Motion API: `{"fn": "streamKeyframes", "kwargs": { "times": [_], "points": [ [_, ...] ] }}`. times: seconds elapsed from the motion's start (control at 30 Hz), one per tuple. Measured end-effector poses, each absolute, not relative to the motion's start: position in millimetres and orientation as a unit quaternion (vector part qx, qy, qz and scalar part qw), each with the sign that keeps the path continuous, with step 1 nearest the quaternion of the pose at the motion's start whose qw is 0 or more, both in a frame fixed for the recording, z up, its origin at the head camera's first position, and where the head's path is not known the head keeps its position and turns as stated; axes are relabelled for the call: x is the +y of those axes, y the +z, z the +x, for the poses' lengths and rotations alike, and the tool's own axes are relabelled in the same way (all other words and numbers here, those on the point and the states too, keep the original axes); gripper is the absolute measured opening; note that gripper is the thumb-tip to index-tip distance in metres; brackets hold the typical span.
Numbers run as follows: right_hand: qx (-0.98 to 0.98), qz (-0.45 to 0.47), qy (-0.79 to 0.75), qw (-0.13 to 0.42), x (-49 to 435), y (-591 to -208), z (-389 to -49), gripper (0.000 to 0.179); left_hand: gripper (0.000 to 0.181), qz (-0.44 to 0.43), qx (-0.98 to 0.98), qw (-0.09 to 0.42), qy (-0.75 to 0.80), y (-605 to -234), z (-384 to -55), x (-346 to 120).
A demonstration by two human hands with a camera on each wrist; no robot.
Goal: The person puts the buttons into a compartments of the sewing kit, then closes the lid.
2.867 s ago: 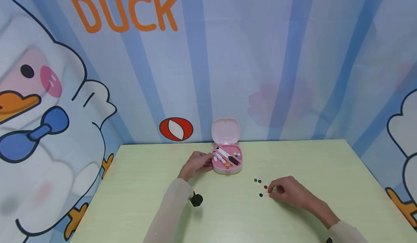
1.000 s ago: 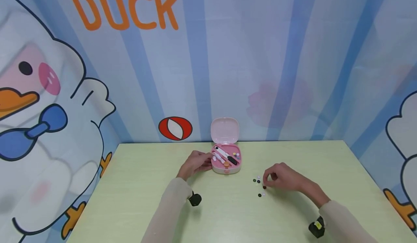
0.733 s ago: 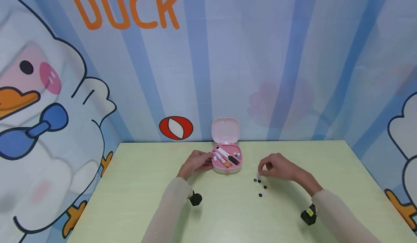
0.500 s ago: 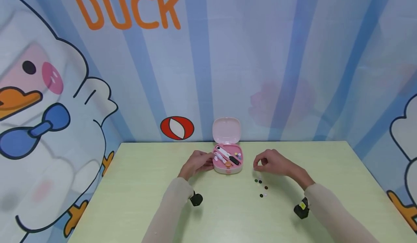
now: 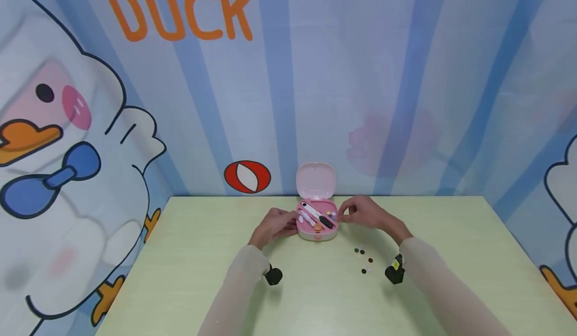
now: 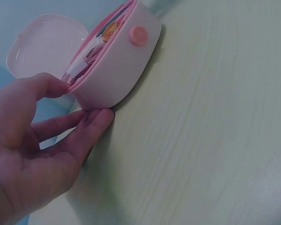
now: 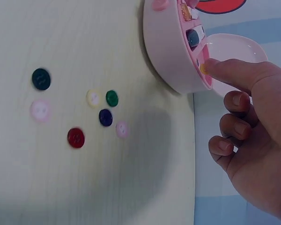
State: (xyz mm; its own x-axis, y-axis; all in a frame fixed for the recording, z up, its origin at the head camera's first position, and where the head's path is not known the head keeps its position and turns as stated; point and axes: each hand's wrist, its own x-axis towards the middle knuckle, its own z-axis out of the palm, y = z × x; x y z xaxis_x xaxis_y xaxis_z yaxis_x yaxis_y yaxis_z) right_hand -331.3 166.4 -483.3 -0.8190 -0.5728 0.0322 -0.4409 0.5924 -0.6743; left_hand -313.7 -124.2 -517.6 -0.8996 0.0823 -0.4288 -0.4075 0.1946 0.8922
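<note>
A pink-and-white sewing box (image 5: 310,236) stands with its lid (image 5: 316,180) up at the back of the table. My left hand (image 5: 273,226) holds its left side, thumb on the rim and fingertips low against the wall (image 6: 103,89). At the right side, my right hand (image 5: 367,212) reaches over the rim, pinching a small yellow button (image 7: 203,69) at the compartment. Its other fingers are curled, and part of the grip is hidden. Inside the box lie a black-and-white tool (image 5: 315,214), an orange item (image 5: 317,227) and a few small buttons (image 5: 332,215).
Several loose buttons lie on the table in front and right of the box, among them a red one (image 7: 76,138), a green one (image 7: 112,98), a cream one (image 7: 93,98) and a navy one (image 7: 106,117). A printed curtain (image 5: 311,75) hangs behind the table.
My right hand has moved from the loose buttons, up and left, to the box's right side, bringing the yellow button. My left hand has stayed on the box.
</note>
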Motion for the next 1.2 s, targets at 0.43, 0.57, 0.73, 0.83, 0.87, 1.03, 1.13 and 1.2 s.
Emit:
{"fn": "streamKeyframes", "kwargs": {
  "times": [0.43,0.57,0.73,0.83,0.87,1.03,1.13,1.2],
  "points": [
    [0.894,-0.244,-0.361,0.103,150,-488,-352,0.01,0.04,-0.111,0.755,0.194,0.616,-518,-312,-122],
    [0.902,-0.221,-0.354,0.11,147,-490,-357,0.014,0.041,-0.11,0.756,0.194,0.616,-518,-312,-121],
    [0.906,-0.206,-0.351,0.116,144,-489,-360,0.02,0.041,-0.112,0.755,0.192,0.616,-517,-313,-120],
    [0.908,-0.201,-0.35,0.115,142,-489,-360,0.019,0.04,-0.11,0.755,0.193,0.617,-517,-313,-120],
    [0.909,-0.197,-0.35,0.115,141,-489,-359,0.019,0.04,-0.11,0.755,0.193,0.617,-517,-313,-120],
    [0.909,-0.192,-0.353,0.106,139,-490,-359,0.021,0.039,-0.104,0.754,0.193,0.619,-516,-312,-122],
    [0.909,-0.199,-0.353,0.096,139,-489,-359,0.023,0.038,-0.104,0.75,0.194,0.624,-516,-312,-124],
    [0.909,-0.206,-0.352,0.088,140,-488,-359,0.022,0.037,-0.103,0.746,0.194,0.628,-517,-312,-126]
  ]
}}
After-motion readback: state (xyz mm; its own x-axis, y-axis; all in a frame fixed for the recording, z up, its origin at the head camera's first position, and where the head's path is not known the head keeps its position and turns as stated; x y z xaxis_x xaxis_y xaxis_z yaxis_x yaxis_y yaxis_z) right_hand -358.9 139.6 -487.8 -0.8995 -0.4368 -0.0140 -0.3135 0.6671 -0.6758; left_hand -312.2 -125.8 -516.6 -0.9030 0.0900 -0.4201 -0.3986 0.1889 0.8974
